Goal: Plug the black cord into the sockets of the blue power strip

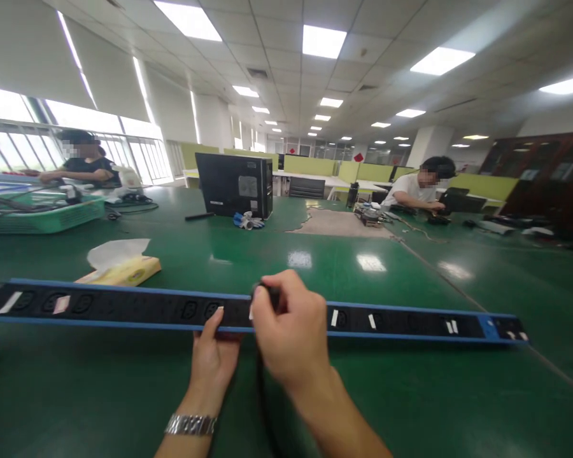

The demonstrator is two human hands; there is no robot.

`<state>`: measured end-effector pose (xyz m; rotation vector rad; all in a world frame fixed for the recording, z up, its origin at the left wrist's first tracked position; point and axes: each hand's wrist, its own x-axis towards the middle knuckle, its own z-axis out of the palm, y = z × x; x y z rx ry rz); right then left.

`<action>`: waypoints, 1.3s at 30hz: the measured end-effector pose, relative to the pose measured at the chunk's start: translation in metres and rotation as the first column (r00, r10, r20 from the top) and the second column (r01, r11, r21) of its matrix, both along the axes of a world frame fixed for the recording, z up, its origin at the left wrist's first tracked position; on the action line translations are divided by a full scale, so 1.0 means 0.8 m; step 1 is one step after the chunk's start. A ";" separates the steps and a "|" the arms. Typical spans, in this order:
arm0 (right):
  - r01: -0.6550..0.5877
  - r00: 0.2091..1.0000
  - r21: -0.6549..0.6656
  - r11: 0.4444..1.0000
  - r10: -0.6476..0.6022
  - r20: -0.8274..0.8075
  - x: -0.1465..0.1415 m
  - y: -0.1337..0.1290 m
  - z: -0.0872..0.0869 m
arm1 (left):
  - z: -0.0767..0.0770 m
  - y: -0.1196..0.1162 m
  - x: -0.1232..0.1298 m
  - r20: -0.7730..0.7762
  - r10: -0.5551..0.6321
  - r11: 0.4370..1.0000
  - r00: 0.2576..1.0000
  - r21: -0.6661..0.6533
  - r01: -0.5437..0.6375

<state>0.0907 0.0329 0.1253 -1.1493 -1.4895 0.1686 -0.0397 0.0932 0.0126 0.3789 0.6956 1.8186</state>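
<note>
A long black power strip with blue edges (143, 312) spans the view from the far left to the right, with sockets and small white tape pieces along its face. My left hand (214, 356) grips its lower edge near the middle, thumb on the front, the other fingers hidden behind. Just right of it, my right hand (291, 324) is closed round a black plug at the strip's face; a black cable (262, 401) hangs down from it. My fingers hide most of the plug, so I cannot tell whether it sits in a socket.
Behind the strip, a yellow tissue pack (138, 270) lies on the green table (210, 254). Farther back are a black computer case (233, 184), blue-white gloves (248, 221) and a green basket (62, 219). Two people sit at the far left and right.
</note>
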 end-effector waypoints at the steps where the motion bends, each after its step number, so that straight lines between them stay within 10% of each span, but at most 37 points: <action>1: 0.017 0.999 -0.080 0.997 -0.021 -0.048 0.026 -0.004 -0.005 | 0.004 -0.003 0.001 0.035 0.005 1.000 0.999 -0.024 -0.004; 6: 0.143 0.922 -0.189 0.971 -0.200 -0.331 0.140 -0.018 -0.079 | 0.038 -0.008 -0.007 0.123 0.065 0.997 0.990 -0.053 -0.058; 10: 0.225 0.881 -0.087 0.970 -0.241 -0.408 0.165 -0.024 -0.106 | 0.066 -0.009 -0.019 0.139 0.197 0.977 0.970 0.055 -0.207; 17: 0.214 0.864 -0.012 0.977 -0.195 -0.465 0.146 -0.017 -0.108 | 0.061 -0.032 -0.014 -0.023 -0.045 0.998 0.999 0.049 0.046; 24: 0.021 0.998 0.239 0.971 -0.035 0.057 0.063 -0.024 -0.087 | 0.060 -0.030 0.001 -0.125 0.109 0.978 0.986 0.193 -0.083; 39: -0.018 0.992 0.252 0.967 -0.015 0.128 0.036 -0.016 -0.059 | 0.052 -0.035 0.004 -0.146 0.171 0.971 0.974 0.193 -0.142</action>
